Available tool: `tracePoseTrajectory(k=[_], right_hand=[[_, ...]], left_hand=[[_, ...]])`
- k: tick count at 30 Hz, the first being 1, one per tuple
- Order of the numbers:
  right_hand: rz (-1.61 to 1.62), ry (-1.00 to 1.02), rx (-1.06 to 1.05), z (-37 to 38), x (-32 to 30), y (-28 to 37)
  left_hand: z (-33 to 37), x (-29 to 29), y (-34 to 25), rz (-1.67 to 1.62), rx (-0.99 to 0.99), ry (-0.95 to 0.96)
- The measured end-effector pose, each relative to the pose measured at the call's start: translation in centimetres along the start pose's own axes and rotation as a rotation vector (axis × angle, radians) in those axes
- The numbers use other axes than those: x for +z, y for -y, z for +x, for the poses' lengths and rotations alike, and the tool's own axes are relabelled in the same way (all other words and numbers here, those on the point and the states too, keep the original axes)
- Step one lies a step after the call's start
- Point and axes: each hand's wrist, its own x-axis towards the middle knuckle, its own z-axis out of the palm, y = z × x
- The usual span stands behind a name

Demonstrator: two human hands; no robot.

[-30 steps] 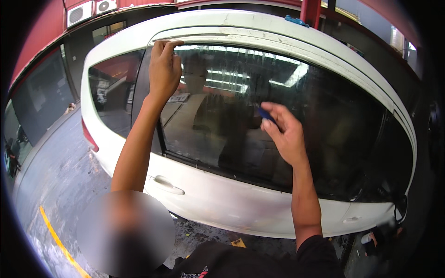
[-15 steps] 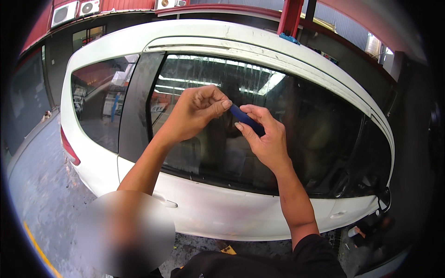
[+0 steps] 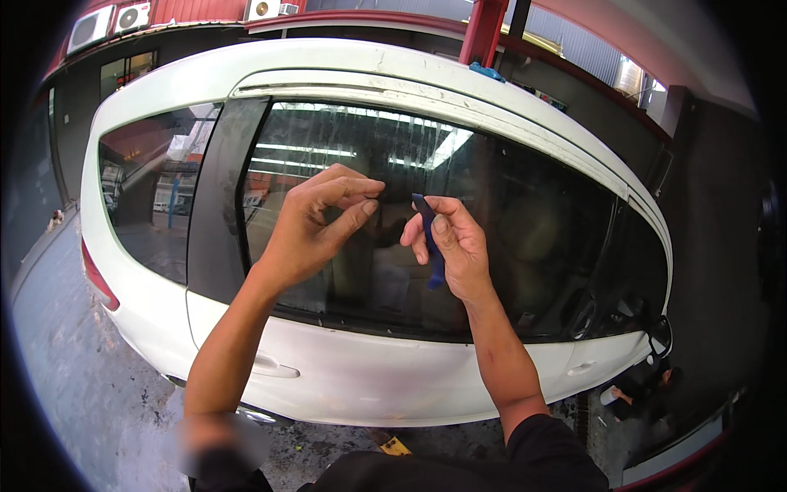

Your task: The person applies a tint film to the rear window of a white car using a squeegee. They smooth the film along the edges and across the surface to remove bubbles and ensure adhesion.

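Observation:
A slim, dark blue pry tool [image 3: 434,256] stands nearly upright in my right hand [image 3: 463,254], pinched between thumb and fingers. Its upper end sticks out past my index finger, and the lower end hangs below the thumb. To its left, my left hand [image 3: 307,225] is raised with thumb and fingertips slightly apart and nothing visible between them. Both hands are in front of the dark side window [image 3: 508,254] of a white car [image 3: 352,361]. Whether either hand touches the glass, I cannot tell.
A black pillar panel [image 3: 220,197] separates the side window from the rear quarter glass [image 3: 156,193]. Door handles [image 3: 275,366] protrude below the windows. At lower right, another person [image 3: 648,394] is low by the car's front. A red post [image 3: 484,37] rises behind the roof.
My left hand has let go of the pry tool's upper end and moved left. In my right hand the tool has turned from slanted to nearly upright. The view has shifted slightly.

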Motion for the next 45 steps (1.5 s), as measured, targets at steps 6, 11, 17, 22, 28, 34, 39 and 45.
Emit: tracePoseTrajectory(k=[6, 11, 17, 22, 28, 34, 39, 45], right_hand=[[0.040, 0.077, 0.047, -1.0, 0.7, -0.1], [0.352, 0.097, 0.270, -2.1, 1.6, 0.6], [0.579, 0.088, 0.461, -2.3, 1.9, 1.9], [-0.524, -0.095, 0.173, 3.8, -1.3, 4.0], [-1.273, -0.034, 0.025, 13.6, -3.8, 4.5], [-1.550, 0.148, -0.115, 18.0, -4.9, 4.4], [-1.635, 0.224, -0.109, 19.8, -4.6, 5.3], [-1.668, 0.276, -0.230, 20.4, -5.0, 4.1]], left_hand=[[0.0, 1.4, -1.8, -0.114, -0.008, 0.091], [0.4, 1.1, -2.2, -0.063, 0.012, 0.112], [0.5, 1.1, -0.2, -0.447, -0.052, -0.057], [3.6, -6.6, 4.7, -0.206, -0.014, -0.449], [5.8, -10.1, 11.4, 0.853, 0.171, -0.618], [5.1, -9.7, 14.4, 1.259, 0.150, -0.611], [4.7, -10.7, 14.3, 1.358, 0.101, -0.567], [4.9, -10.2, 15.2, 1.446, 0.103, -0.626]])
